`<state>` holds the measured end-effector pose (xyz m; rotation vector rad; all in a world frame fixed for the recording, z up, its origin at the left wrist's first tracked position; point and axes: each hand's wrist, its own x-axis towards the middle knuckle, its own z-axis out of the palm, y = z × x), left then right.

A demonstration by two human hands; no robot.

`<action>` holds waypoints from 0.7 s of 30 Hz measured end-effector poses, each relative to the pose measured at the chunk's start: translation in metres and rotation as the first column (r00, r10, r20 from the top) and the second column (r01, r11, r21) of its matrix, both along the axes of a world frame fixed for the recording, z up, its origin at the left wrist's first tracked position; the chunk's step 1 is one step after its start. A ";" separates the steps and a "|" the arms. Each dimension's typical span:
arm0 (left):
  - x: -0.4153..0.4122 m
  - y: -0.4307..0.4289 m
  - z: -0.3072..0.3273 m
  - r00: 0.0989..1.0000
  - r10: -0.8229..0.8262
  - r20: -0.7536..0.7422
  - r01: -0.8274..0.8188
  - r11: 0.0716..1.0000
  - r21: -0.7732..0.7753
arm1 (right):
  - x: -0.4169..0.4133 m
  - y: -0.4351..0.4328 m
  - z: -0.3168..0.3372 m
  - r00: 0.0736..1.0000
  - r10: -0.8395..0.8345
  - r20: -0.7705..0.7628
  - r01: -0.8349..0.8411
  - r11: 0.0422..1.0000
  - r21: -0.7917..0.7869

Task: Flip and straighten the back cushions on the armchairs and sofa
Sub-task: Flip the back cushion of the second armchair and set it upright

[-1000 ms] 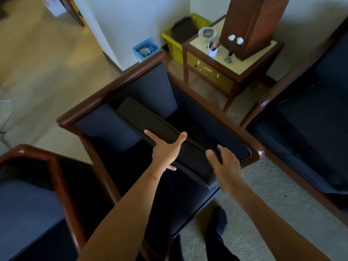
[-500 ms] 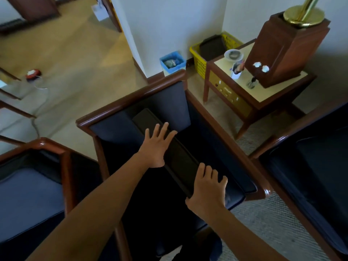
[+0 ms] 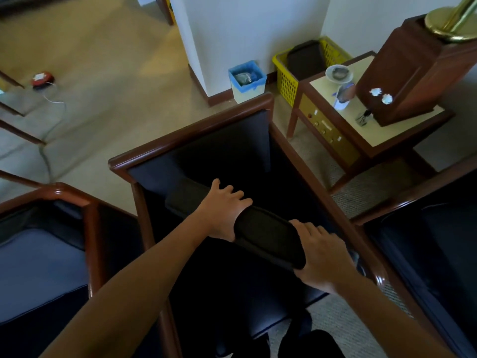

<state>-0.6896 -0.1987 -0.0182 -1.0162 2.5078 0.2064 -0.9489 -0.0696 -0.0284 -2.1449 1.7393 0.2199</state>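
A dark back cushion (image 3: 268, 235) lies tilted across the middle armchair (image 3: 196, 135), which has a wooden frame and navy upholstery. My left hand (image 3: 224, 210) grips the cushion's upper left part, fingers over its top edge. My right hand (image 3: 322, 254) clasps the cushion's lower right end. The cushion stands raised off the seat between both hands. A second armchair (image 3: 46, 254) is at the left, and a sofa or chair (image 3: 433, 254) at the right; their back cushions are not clearly visible.
A wooden side table (image 3: 387, 133) with a lamp base (image 3: 413, 71), a cup and an ashtray stands at the back right. A yellow basket (image 3: 286, 81) and a blue-lined bin (image 3: 246, 81) sit by the wall corner. A red object (image 3: 42, 78) with a cord lies on the floor.
Both hands went from resting flat on the cushion to gripping it by its edge and end. The cushion has lifted and turned on edge. The view shifted slightly.
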 end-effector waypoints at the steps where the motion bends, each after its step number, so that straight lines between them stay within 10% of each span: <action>1: 0.004 0.007 0.001 1.000 0.027 -0.006 -0.027 1.000 -0.013 | -0.009 -0.010 0.001 0.998 0.066 -0.007 -0.066 0.998 -0.022; 10: 0.031 0.064 -0.031 0.805 0.501 -0.316 -0.512 0.857 0.055 | -0.061 -0.073 -0.023 0.965 0.261 -0.040 -0.263 0.938 -0.227; 16: 0.079 0.066 -0.044 0.554 0.774 -0.307 -0.801 0.596 0.056 | -0.062 -0.060 -0.042 0.946 -0.112 0.305 0.230 0.894 -0.384; 21: 0.105 0.055 -0.048 0.165 0.874 -0.458 -0.912 0.312 0.267 | -0.049 -0.067 -0.054 0.579 -0.359 0.732 0.697 0.683 -0.216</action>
